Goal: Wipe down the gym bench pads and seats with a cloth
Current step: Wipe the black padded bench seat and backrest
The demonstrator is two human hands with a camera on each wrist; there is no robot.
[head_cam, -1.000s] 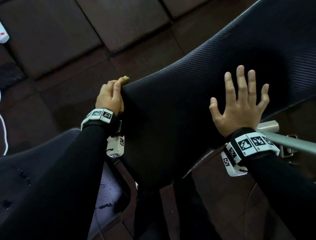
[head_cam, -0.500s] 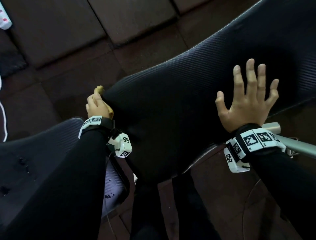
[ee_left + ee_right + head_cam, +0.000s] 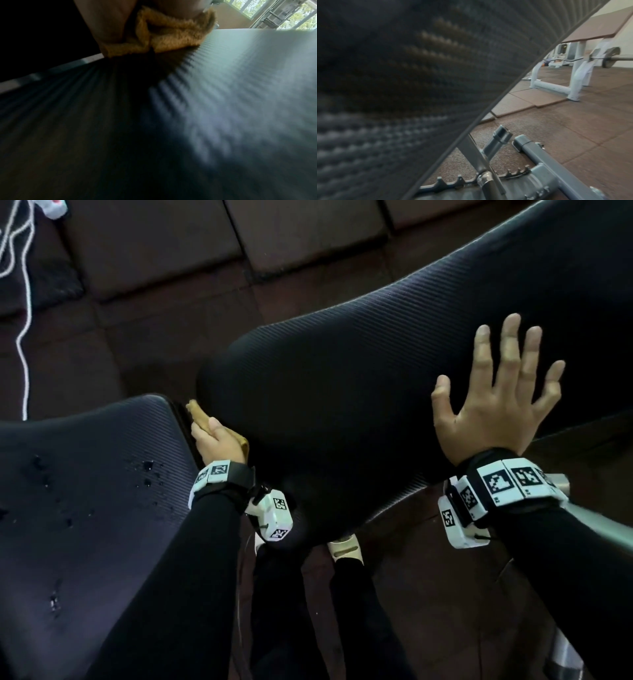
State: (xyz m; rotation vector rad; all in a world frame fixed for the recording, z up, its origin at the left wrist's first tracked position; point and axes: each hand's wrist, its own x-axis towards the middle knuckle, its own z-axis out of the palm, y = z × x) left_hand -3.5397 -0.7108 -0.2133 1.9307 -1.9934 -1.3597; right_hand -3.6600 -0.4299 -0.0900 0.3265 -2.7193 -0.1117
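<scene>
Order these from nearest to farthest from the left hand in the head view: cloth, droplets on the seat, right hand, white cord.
1. cloth, held in the left hand
2. droplets, left on the seat
3. right hand, far right
4. white cord, top left; close to third

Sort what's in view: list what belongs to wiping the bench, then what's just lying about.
Belongs to the job:
- yellow cloth, gripped in the left hand
- back pad, with the right hand spread flat on it
- seat pad, spotted with droplets

Just lying about:
- white cord on the floor
- barbell on its rack
- bench frame underneath
</scene>
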